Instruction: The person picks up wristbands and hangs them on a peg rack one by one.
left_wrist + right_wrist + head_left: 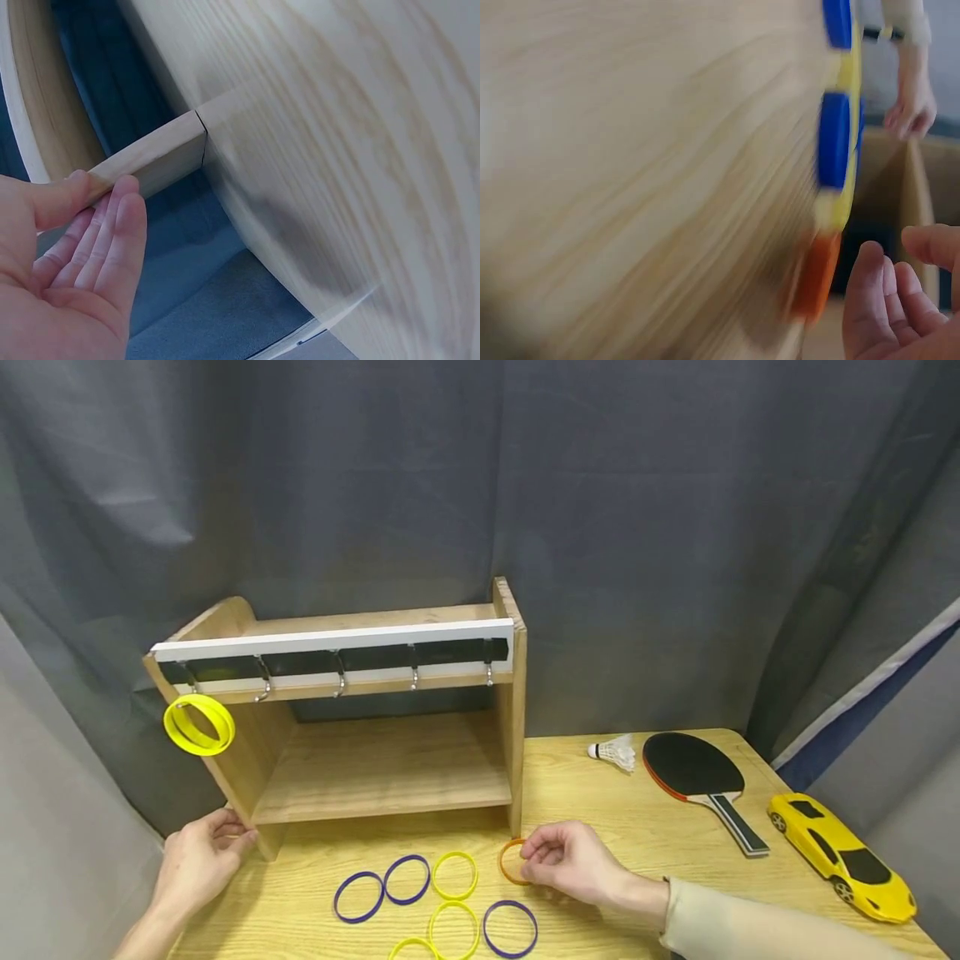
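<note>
On the table stands a wooden shelf [382,768], and my left hand [201,858] pinches the lower front part of its left side, thumb against fingers. The left wrist view shows those fingertips at a wooden edge [146,150]. My right hand [570,864] is at the right side of an orange ring [501,862] lying by the shelf's right foot. In the right wrist view, the thumb and fingers [868,300] stand apart beside the orange ring [817,276]. Yellow rings [197,748] hang from the leftmost hook. Several purple-blue rings [337,893] and yellow rings [455,897] lie in front.
A white rail [330,637] with a black strip and several metal hooks [415,679] runs across the shelf top. To the right lie a shuttlecock [615,752], a table tennis bat [693,764] and a yellow toy car [840,856]. Grey curtains [637,543] hang behind.
</note>
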`<state>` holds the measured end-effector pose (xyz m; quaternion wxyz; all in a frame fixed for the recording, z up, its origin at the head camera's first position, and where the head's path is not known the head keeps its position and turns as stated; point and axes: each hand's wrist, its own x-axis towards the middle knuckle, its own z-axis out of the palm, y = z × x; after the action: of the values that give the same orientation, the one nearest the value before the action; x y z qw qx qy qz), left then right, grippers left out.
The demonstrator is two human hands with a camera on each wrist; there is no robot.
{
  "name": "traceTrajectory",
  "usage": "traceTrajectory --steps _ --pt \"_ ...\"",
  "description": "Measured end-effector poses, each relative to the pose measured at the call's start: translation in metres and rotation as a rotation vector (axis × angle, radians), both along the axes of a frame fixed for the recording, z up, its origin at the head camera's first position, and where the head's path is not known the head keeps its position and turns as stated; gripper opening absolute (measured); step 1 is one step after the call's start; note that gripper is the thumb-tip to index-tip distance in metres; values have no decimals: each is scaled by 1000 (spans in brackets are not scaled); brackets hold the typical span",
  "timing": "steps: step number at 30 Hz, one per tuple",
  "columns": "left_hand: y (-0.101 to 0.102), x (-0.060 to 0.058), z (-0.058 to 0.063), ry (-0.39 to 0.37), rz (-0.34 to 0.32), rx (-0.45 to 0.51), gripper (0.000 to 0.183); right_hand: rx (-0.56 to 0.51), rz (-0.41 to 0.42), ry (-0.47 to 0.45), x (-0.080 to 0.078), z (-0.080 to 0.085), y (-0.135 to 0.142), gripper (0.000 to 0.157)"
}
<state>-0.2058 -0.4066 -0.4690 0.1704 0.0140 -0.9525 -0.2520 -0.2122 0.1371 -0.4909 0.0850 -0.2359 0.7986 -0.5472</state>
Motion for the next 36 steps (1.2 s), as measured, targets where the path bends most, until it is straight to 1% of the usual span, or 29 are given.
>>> traceTrajectory --steps 3,5,8,12,18,22,25,28,36 --pt "0 2 -1 4 14 -1 12 34 -56 -26 -9 -5 22 20" --pt "-1 3 -1 1 18 2 11 52 -67 -47 -14 -7 31 21" --pt "-1 3 -2 -5 11 12 12 78 -72 -66 -20 -9 36 22" --pt "0 3 -2 -8 5 20 13 124 -80 -38 -27 -12 32 20" --pt "0 1 -1 -49 5 36 13 211 -97 19 -38 -13 22 14" --pt "1 0 -1 -47 8 32 12 217 -97 -9 -41 -13 17 13" --pt "1 0 -1 -39 8 26 10 219 -94 -45 -42 -12 14 11" --pt "1 -2 -1 -31 6 22 9 234 -98 -57 -43 -12 12 10" --pt "0 -3 0 -29 5 24 8 234 -118 -84 -43 -13 8 11"
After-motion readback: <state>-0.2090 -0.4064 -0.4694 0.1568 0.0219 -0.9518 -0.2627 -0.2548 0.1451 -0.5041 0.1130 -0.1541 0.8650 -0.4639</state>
